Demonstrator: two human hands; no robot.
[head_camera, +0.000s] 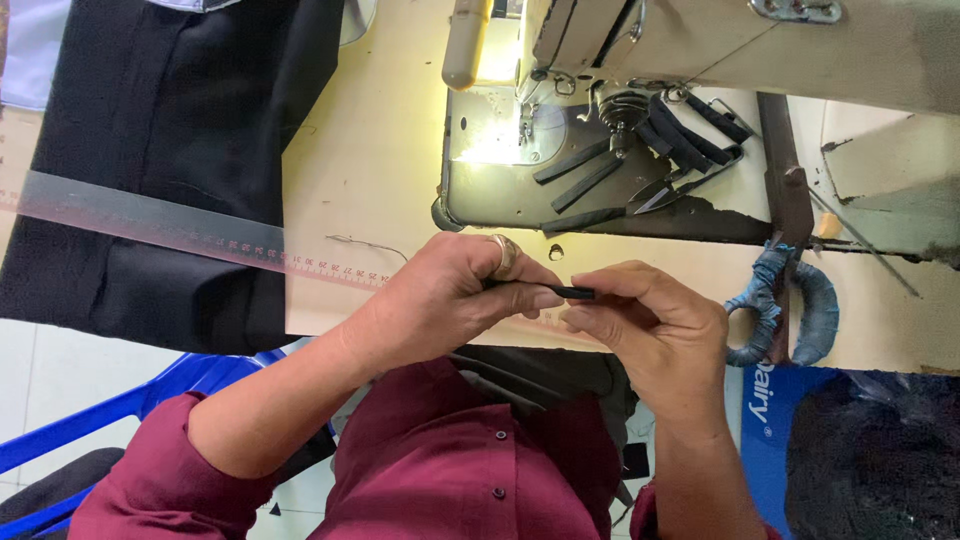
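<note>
Between the hands, the left hand (450, 295) and right hand (655, 330) pinch a narrow black strip (572, 292); a gold-coloured ring (505, 255) sits on the left hand. The sleeves and shirt (450, 470) below the hands are dark maroon with small dark buttons. The desk (370, 150) beyond the hands is pale cream. To the left lies plain black cloth (170, 120), crossed by a clear ruler (180, 228) with red markings. Above the hands more black strips (585, 175) rest on the beige sewing machine (880, 50). To the right, scissors (785, 300) have handles wrapped in blue-grey cloth. Below left shows a bright blue chair (110, 410).
</note>
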